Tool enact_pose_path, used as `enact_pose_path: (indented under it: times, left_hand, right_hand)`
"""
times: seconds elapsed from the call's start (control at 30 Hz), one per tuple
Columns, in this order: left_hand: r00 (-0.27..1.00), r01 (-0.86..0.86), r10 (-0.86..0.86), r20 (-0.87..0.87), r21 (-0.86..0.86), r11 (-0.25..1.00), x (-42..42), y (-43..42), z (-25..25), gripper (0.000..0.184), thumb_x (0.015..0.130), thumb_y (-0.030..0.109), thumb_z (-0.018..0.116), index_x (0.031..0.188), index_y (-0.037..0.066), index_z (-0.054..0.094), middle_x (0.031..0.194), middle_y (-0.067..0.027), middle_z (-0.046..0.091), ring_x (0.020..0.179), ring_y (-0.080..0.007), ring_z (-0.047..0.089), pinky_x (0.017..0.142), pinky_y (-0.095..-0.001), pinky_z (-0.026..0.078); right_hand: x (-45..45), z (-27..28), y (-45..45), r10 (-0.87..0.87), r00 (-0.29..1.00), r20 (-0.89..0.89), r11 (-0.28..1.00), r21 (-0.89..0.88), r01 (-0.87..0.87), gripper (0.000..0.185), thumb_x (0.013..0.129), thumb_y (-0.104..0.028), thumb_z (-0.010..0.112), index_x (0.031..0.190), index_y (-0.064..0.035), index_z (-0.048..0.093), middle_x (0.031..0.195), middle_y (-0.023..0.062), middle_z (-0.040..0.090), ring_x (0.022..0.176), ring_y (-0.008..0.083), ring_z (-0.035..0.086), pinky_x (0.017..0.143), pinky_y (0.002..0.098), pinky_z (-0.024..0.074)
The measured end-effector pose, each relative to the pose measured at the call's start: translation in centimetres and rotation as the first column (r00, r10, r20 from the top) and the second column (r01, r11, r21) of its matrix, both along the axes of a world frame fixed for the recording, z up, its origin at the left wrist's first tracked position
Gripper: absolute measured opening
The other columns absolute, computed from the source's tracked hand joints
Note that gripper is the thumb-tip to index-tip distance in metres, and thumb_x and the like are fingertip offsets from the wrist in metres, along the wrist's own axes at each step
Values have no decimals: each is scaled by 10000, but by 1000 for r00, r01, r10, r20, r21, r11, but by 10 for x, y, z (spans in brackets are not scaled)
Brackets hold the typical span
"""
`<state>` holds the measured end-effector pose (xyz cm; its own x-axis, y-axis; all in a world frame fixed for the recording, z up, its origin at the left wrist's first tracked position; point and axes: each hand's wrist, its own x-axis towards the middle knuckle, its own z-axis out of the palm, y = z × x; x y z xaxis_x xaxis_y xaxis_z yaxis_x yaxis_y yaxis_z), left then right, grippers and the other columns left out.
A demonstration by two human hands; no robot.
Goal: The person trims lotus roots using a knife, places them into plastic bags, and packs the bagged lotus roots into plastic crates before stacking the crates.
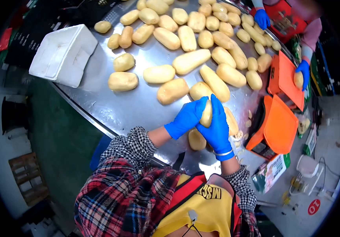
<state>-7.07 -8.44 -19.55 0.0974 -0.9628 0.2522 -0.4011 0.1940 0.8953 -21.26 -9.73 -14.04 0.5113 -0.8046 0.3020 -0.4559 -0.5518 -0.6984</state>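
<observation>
"Blue gloves cover both our hands; what have we got between them?"

"One pale potato (pixel 206 114), over the near part of the metal table (pixel 130 108). Our left hand (pixel 189 116) grips one side of it, and our right hand (pixel 216 128) presses along the other, fingers pointing away from us."

"So all our fingers are closed on it?"

"Both hands grasp it, yes, though the gloves hide much of the grip, and we can't tell whether a small tool sits in there too."

"How do we handle it well?"

"Firmly, without crushing. Its surface looks smooth and may slip against the gloves, so we'd best let one hand steady it while the other turns it little by little."

"And the potatoes around it?"

"A loose potato (pixel 197 140) lies just below our hands, and more lie by our fingertips. We should keep our wrists high so we don't nudge them towards the orange tray (pixel 282 124)."
</observation>
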Motion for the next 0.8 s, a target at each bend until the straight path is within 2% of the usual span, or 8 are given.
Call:
enact_pose_path:
  times: [0.13, 0.2, 0.3, 0.4, 0.53, 0.6, 0.7, 0.8]
  left_hand:
    - [821, 291, -66, -567, 317, 903, -12, 19, 17, 284, 966, 226, 490, 1066, 13, 649, 947, -113, 686, 802, -223, 664, 722, -339, 523]
    - [815, 419, -273, -511, 194, 887, 6, 20, 15, 243, 940, 197, 548, 1048, 10, 659, 947, -50, 674, 827, -135, 626, 740, -288, 514]
    - [975, -152, 168, 148, -114, 982, 86, -8, 1, 393, 857, 185, 661, 1177, -22, 565, 1082, -128, 618, 981, -212, 582, 871, -334, 465]
    - [673, -346, 559, 485, -462, 817, 224, -40, 7, 663, 773, 234, 756, 1296, -50, 463, 1207, -200, 545, 1086, -316, 529, 946, -393, 411]
    - [441, -701, 480, 759, -43, 712, 356, -57, -22, 1060, 631, 453, 815, 1440, 21, 283, 1419, -273, 360, 1299, -374, 394, 1047, -400, 358]
    - [843, -501, 405, 353, 242, 831, 378, -63, -41, 975, 634, 427, 826, 1395, 20, 372, 1359, -240, 455, 1226, -328, 486, 998, -386, 414]
    - [690, -516, 228, 687, 245, 821, 318, -63, -11, 764, 674, 361, 821, 1270, -6, 515, 1216, -179, 589, 1073, -258, 595, 900, -363, 482]
    - [925, -204, 131, 355, 177, 963, 305, -88, -28, 394, 762, 285, 763, 1014, -1, 664, 967, -88, 684, 860, -202, 644, 797, -358, 516]
  right_hand:
    - [-55, -17, 11, 7, 960, 282, 906, 404, -125, 957, 625, -189, 820, 1420, -16, 315, 1370, 183, 430, 1257, 299, 444, 1036, 385, 374]
    - [-88, -26, 23, -176, 881, 438, 855, 511, -83, 900, 666, -152, 791, 1422, -30, 318, 1335, 112, 446, 1229, 232, 445, 1037, 347, 373]
    - [-137, -34, 42, -527, 570, 630, 664, 724, -185, 772, 701, -65, 717, 1386, -36, 362, 1260, 125, 516, 1128, 251, 543, 965, 379, 460]
    - [-190, -55, 62, -627, 416, 659, 617, 746, -252, 767, 736, -217, 670, 1405, -56, 330, 1335, 177, 475, 1217, 352, 493, 966, 506, 452]
    - [-225, -56, 101, -709, 197, 677, 566, 713, -413, 819, 752, -312, 658, 1435, -77, 273, 1461, 196, 323, 1335, 370, 348, 1021, 500, 397]
    - [-226, -53, 116, -758, 94, 645, 551, 712, -436, 845, 713, -295, 680, 1428, -71, 291, 1451, 189, 345, 1321, 375, 368, 1029, 530, 370]
    - [-224, -69, 130, -760, 68, 646, 563, 707, -429, 793, 760, -318, 657, 1427, -90, 293, 1456, 196, 327, 1338, 380, 335, 1029, 541, 375]
    - [-209, -72, 130, -855, 48, 517, 470, 810, -350, 786, 748, -318, 664, 1418, -96, 319, 1424, 188, 376, 1322, 371, 361, 1045, 553, 348]
